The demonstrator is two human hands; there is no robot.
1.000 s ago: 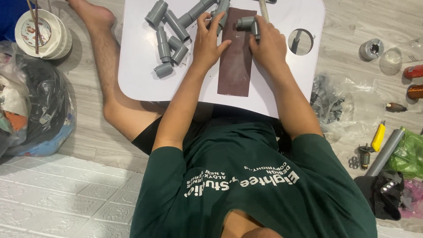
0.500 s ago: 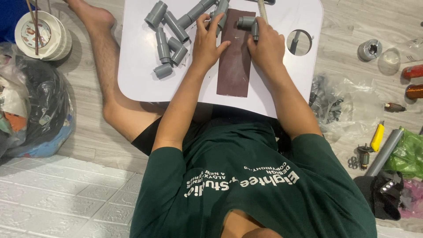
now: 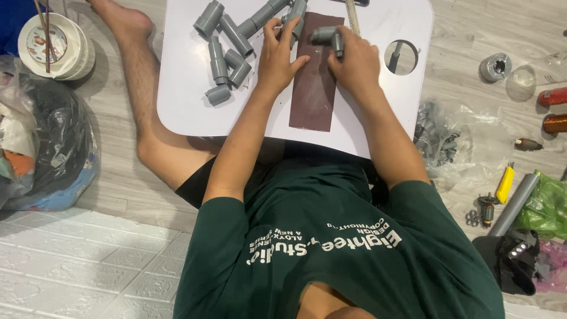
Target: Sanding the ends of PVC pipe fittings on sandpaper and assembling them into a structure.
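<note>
Head view: the person sits on the floor with a low white table across the lap, which puts the work directly under both hands. A strip of dark brown abrasive sheet lies lengthwise on the table, near its middle. The left hand rests flat with fingers spread on the sheet's left edge and on the fittings beside it; it grips nothing, and this appears to pin the sheet so it does not slide. The right hand is clenched around a short grey pipe fitting, held at the sheet's upper right end, probably in contact with the abrasive, though the contact itself is hidden by the fingers. A cluster of grey pipe pieces lies on the table to the left, within reach of the left hand. A clear bag of small parts sits on the floor at the right. A roll of tape lies on the floor at upper left, well apart from the work.
</note>
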